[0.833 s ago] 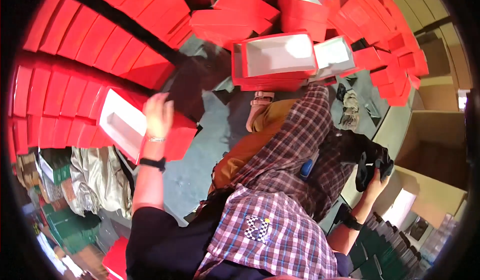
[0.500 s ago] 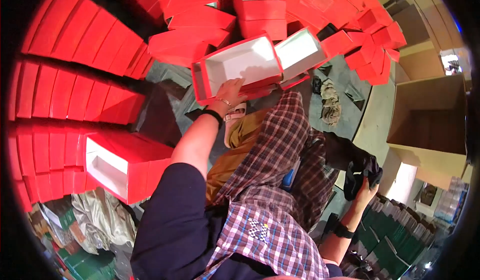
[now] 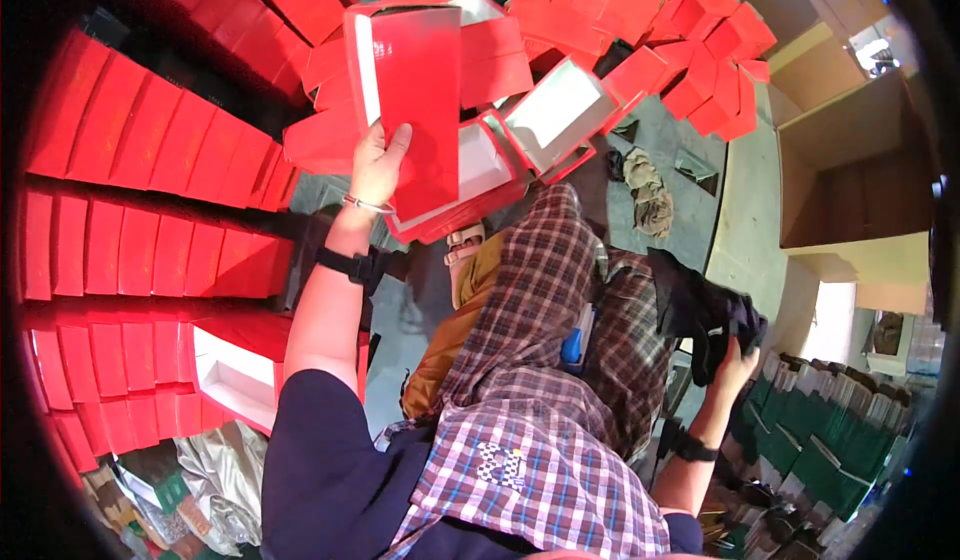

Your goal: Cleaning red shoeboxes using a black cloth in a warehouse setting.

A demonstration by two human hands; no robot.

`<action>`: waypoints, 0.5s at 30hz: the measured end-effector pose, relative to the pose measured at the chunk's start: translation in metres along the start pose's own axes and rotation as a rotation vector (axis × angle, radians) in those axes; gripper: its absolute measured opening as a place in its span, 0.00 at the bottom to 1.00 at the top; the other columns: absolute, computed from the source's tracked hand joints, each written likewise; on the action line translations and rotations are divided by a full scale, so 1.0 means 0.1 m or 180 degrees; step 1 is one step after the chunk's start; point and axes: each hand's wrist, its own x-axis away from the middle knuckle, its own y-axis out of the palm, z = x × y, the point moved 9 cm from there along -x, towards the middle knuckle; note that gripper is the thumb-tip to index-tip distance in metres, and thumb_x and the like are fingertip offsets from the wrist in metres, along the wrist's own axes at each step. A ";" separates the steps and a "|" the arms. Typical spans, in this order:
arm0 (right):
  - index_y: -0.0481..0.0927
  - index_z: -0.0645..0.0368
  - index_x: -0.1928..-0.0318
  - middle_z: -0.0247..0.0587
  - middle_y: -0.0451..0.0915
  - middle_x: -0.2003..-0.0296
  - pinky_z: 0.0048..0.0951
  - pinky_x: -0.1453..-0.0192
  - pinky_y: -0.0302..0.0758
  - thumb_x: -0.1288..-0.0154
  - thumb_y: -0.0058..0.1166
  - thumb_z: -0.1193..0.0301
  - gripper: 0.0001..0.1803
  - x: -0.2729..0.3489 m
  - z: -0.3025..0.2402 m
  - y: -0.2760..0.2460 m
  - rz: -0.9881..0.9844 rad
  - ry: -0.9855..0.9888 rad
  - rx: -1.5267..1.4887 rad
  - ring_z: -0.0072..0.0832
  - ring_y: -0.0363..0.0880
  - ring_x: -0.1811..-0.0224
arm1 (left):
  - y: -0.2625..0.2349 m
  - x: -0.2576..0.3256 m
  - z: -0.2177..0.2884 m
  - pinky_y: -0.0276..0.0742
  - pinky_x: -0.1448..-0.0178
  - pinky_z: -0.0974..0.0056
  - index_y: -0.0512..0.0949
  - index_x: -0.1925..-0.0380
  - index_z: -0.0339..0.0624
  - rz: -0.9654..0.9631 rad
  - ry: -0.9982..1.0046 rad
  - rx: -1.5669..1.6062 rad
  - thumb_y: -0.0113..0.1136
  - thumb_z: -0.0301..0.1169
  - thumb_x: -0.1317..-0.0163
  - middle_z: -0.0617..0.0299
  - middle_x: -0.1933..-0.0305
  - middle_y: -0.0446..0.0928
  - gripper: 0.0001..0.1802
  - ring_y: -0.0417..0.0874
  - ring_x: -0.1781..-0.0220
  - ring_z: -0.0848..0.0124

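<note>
My left hand (image 3: 378, 165) grips the lower edge of a red cardboard box (image 3: 415, 100), thumb on its front face. The box is raised on end, and a strip of its white inside shows along the left. Behind and below it lies another open red box (image 3: 482, 165) with a white inside, partly covered. Beside that, to the right, sits a further open red box (image 3: 560, 110). At the right, my right hand (image 3: 738, 365) is closed on a bunched black cloth (image 3: 705, 310), which hangs by my knee; what else it may hold is hidden.
Stacked red boxes (image 3: 150, 130) wall the left side, and a loose heap of red boxes (image 3: 700, 70) spreads far right. A crumpled beige wad (image 3: 648, 192) lies on the grey floor (image 3: 690, 140). Large brown cartons (image 3: 850, 180) and green bundles (image 3: 820, 440) stand at right.
My left hand has gone from resting at the open box's rim to holding a red box up, further left. My right hand still grips the black cloth. My view has shifted slightly.
</note>
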 end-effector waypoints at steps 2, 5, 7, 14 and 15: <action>0.73 0.69 0.40 0.46 0.78 0.45 0.31 0.37 0.70 0.39 0.56 0.78 0.25 -0.03 -0.51 0.54 -0.0538 -0.0455 0.0536 0.30 0.76 0.44 | 0.35 0.01 0.37 0.74 0.47 0.66 0.76 0.47 0.35 -0.0188 0.0003 0.0549 0.56 0.34 0.29 0.62 0.53 0.82 0.16 0.78 0.52 0.76; 0.76 0.63 0.42 0.50 0.77 0.43 0.36 0.31 0.65 0.51 0.55 0.88 0.31 0.05 -1.54 1.47 -0.1164 -0.1721 0.0468 0.40 0.74 0.38 | 0.90 0.18 0.74 0.75 0.49 0.65 0.75 0.48 0.34 -0.0754 -0.0044 -0.0211 0.58 0.35 0.30 0.61 0.54 0.82 0.17 0.79 0.53 0.75; 0.79 0.59 0.48 0.52 0.78 0.44 0.40 0.34 0.70 0.55 0.62 0.82 0.28 0.34 -2.44 1.90 -0.1095 -0.3085 0.0388 0.47 0.75 0.39 | 1.40 0.39 1.03 0.75 0.48 0.64 0.74 0.47 0.32 -0.1240 -0.0233 -0.0214 0.58 0.36 0.31 0.56 0.55 0.83 0.19 0.80 0.54 0.71; 0.76 0.52 0.43 0.47 0.72 0.39 0.44 0.35 0.70 0.59 0.61 0.78 0.35 0.57 -3.10 2.22 -0.0825 -0.3950 0.0523 0.50 0.71 0.38 | 2.04 1.08 1.69 0.75 0.54 0.63 0.75 0.50 0.31 -0.2075 0.0399 -0.0273 0.57 0.28 0.32 0.53 0.59 0.79 0.14 0.79 0.60 0.68; 0.76 0.53 0.43 0.48 0.74 0.40 0.41 0.38 0.73 0.59 0.61 0.79 0.35 0.38 -2.88 2.07 -0.0748 -0.3457 0.0545 0.50 0.73 0.40 | 1.96 1.09 1.64 0.75 0.55 0.64 0.76 0.51 0.32 -0.1922 0.0277 -0.0105 0.57 0.28 0.31 0.54 0.60 0.79 0.13 0.79 0.60 0.69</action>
